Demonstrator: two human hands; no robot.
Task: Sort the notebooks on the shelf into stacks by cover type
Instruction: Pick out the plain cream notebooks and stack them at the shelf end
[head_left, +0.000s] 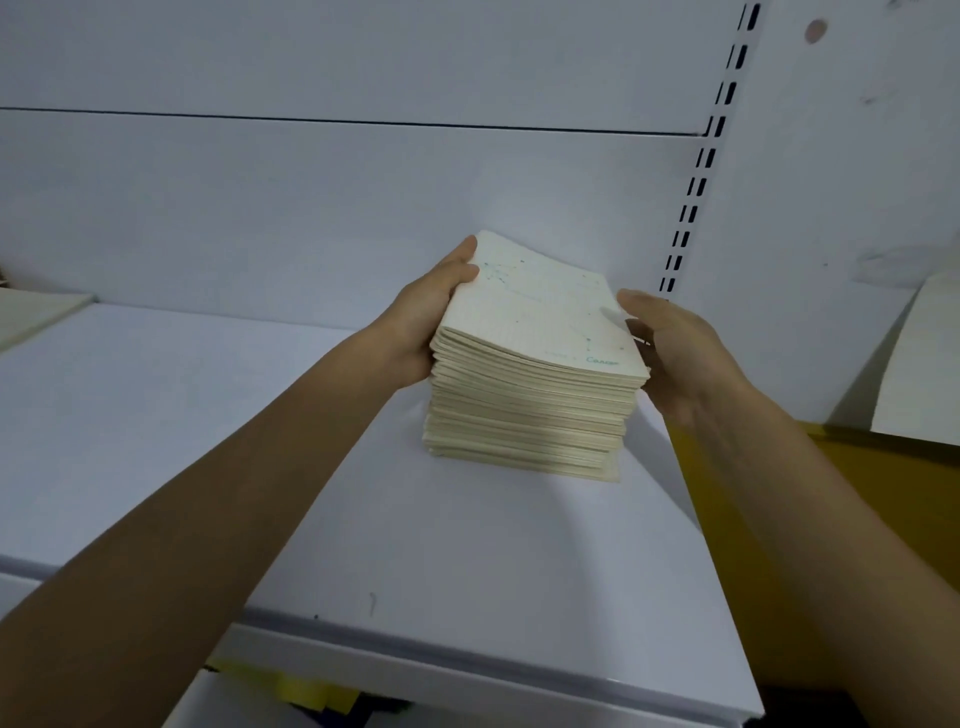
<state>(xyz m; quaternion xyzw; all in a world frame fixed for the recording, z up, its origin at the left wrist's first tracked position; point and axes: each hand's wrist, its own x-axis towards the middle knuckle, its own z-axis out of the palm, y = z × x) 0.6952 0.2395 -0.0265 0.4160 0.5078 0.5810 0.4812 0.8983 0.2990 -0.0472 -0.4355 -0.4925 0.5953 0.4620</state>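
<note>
A tall stack of cream notebooks (530, 410) stands on the white shelf (208, 441), near its back wall. The top cover carries a faint green constellation drawing and the word "Cancer". My left hand (426, 322) grips the upper part of the stack at its left edge, thumb on the top cover. My right hand (670, 348) holds the right side of the same upper bundle, fingers curled behind it. The upper notebooks sit slightly skewed against the lower ones.
A cream notebook (36, 317) lies flat at the shelf's far left. Another cream cover (919, 374) leans against the wall on a yellow surface (779, 519) to the right. A slotted upright (701, 171) runs down the back wall. Yellow items (296, 686) show below the shelf's front edge.
</note>
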